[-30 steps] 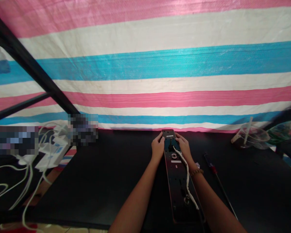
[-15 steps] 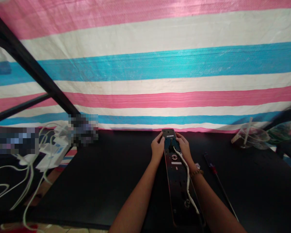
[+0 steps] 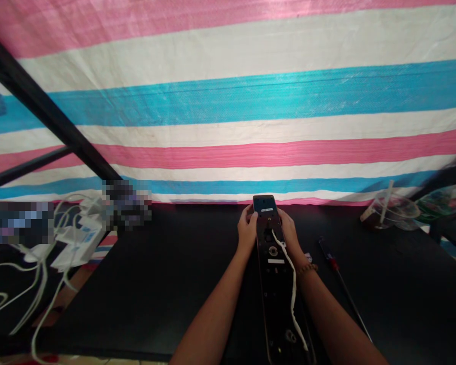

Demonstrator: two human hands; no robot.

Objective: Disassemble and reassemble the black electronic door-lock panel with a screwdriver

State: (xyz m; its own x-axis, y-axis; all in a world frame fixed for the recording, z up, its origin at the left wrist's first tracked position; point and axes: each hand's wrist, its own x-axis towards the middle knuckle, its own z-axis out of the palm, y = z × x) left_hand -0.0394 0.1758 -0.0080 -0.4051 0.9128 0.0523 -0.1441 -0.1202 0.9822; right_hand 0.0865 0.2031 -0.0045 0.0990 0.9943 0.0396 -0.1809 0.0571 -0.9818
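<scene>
A long black door lock panel (image 3: 276, 291) points away from me, its back side up, with a round fitting, a white label and small holes. A white cable (image 3: 293, 294) comes out near its far end and runs loosely along it. My left hand (image 3: 247, 234) is closed on the left edge near the far end, thumb on top. Opposite it, my right hand (image 3: 290, 237) grips the right edge, its fingers partly hidden. The panel's near end passes out of view at the bottom. Right of my right forearm lies a long thin screwdriver (image 3: 344, 280) with a dark and red handle.
The black table (image 3: 167, 274) meets a striped tarp (image 3: 228, 152) at the back. A clear plastic cup with a straw (image 3: 382, 213) stands at right beside plastic bags (image 3: 444, 203). White cables and a power strip (image 3: 79, 246) are at left, under a black metal frame (image 3: 53, 119).
The panel's far end has tipped up slightly, and its near end has slipped below the picture's edge. Both hands keep their hold. The view has shifted a little.
</scene>
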